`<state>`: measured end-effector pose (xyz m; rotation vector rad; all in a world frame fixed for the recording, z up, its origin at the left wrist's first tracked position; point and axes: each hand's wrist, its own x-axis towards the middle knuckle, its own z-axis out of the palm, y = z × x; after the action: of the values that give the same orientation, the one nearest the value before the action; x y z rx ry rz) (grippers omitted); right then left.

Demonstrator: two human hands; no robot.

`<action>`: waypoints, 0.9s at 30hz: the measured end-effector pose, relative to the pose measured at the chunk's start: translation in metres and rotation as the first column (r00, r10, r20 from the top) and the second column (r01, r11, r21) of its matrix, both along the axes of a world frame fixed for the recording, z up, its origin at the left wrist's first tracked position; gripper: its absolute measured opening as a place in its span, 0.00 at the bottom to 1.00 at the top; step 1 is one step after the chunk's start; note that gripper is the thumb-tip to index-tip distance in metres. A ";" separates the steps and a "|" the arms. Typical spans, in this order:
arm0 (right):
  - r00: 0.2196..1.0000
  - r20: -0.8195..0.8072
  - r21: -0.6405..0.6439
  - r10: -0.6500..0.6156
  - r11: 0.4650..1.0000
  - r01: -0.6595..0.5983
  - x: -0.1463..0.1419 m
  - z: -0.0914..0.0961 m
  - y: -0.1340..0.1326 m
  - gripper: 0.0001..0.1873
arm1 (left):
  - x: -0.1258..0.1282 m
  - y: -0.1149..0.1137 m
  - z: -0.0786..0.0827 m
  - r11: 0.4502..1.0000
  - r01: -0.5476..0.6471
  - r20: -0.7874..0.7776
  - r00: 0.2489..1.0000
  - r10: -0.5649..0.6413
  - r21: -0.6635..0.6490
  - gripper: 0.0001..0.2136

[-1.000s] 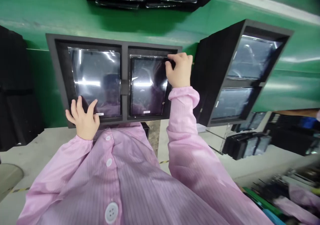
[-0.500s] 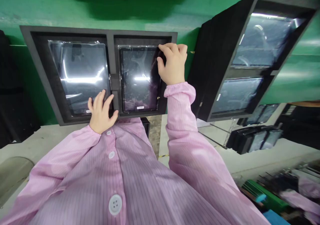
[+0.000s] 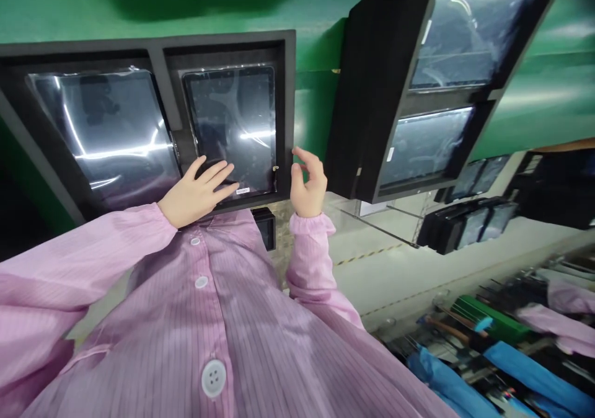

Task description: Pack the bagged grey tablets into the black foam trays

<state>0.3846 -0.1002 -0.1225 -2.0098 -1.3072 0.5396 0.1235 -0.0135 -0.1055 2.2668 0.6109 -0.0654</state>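
Observation:
A black foam tray [image 3: 289, 89] lies on the green surface with two compartments side by side. In the left one is a film-wrapped screen panel [image 3: 116, 123]; in the right one lies a similar screen panel [image 3: 237, 111] with a small white label [image 3: 242, 191] at its lower edge. My left hand [image 3: 198, 188] is open, fingers spread over the lower left corner of the right panel; whether it touches cannot be told. Just off the tray's right edge, my right hand [image 3: 308, 185] has slightly curled fingers, thumb and forefinger apart, holding nothing.
To the right stands a tall stack of black trays [image 3: 372, 89] with two wrapped panels in the top one. More trays [image 3: 450, 232] stand lower down at the right. People in blue [image 3: 534, 368] and pink sleeves [image 3: 551, 325] are at the lower right.
My right hand has left the right panel's upper right corner and come down beside the tray. My left hand has moved from the left panel to the right one. The view has shifted right.

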 end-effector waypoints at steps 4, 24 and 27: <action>0.945 -0.226 -0.001 -0.236 0.970 0.242 -0.013 -0.015 -0.021 0.17 | -0.002 -0.006 -0.009 0.998 -0.003 -0.002 1.000 0.003 0.056 0.24; 0.677 -0.558 -0.148 -0.481 0.860 0.488 -0.060 0.018 -0.041 0.10 | -0.023 -0.026 -0.014 0.865 -0.449 0.102 0.894 0.437 0.225 0.05; 0.600 -0.663 -0.220 -0.447 0.883 0.414 -0.062 0.020 -0.036 0.11 | -0.027 -0.034 -0.013 0.881 -0.395 0.123 0.918 0.376 0.259 0.03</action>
<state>0.3228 -0.1366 -0.1029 -1.7699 -0.3160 0.9707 0.0960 -0.0477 -0.1183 2.3544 1.0814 0.3156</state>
